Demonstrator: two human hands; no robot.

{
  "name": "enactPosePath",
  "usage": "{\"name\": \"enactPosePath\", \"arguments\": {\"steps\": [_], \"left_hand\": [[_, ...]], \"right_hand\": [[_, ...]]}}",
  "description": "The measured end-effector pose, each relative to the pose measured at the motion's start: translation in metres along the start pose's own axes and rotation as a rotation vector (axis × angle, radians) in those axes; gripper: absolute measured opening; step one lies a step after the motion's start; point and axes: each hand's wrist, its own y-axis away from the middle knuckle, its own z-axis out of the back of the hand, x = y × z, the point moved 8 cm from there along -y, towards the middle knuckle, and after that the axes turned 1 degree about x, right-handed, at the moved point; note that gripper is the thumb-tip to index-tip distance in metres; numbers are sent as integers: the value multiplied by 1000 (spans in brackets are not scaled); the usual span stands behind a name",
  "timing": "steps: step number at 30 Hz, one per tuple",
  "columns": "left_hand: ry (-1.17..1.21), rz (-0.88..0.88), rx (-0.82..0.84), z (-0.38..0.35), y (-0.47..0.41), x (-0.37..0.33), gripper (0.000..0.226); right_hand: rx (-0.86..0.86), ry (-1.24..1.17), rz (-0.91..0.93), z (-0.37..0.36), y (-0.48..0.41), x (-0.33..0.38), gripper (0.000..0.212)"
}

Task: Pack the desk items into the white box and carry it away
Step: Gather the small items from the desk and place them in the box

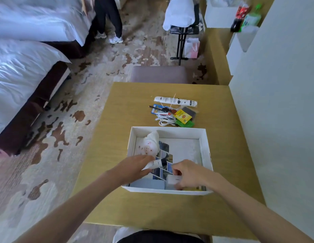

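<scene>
Our left hand [135, 165] reached over the near-left part of the white box [179, 132], its fingers curled round a white tube [155, 164] with a dark cap. Our right hand [189, 172] pinched a small white carton [172, 181] low in the box's near-right corner. The box sat on the worktop [128, 106] just in front of us. It held a white spotted pouch [152, 142] at its far left and a photo-printed booklet [166, 159] flat on the bottom. Just beyond its far wall, not yet packed, lay a long white packet [175, 102], a coiled white cable [164, 120], a yellow sachet [182, 116] and a green sachet [185, 124].
</scene>
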Motion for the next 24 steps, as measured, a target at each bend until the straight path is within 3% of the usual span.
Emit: {"name": "enactPosePath", "arguments": {"steps": [6, 10, 14, 18, 24], "left_hand": [[-28, -19, 54, -14, -7, -1, 39], [-23, -67, 74, -16, -12, 0, 37], [-19, -82, 110, -20, -16, 5, 36], [-18, -113, 124, -22, -19, 2, 34], [-56, -103, 155, -29, -23, 4, 36]], "right_hand": [[-27, 2, -20, -15, -5, 1, 28], [6, -160, -82, -14, 3, -7, 17], [103, -49, -81, -20, 11, -11, 35], [169, 135, -85, -19, 10, -12, 41], [148, 50, -55, -23, 3, -5, 48]]}}
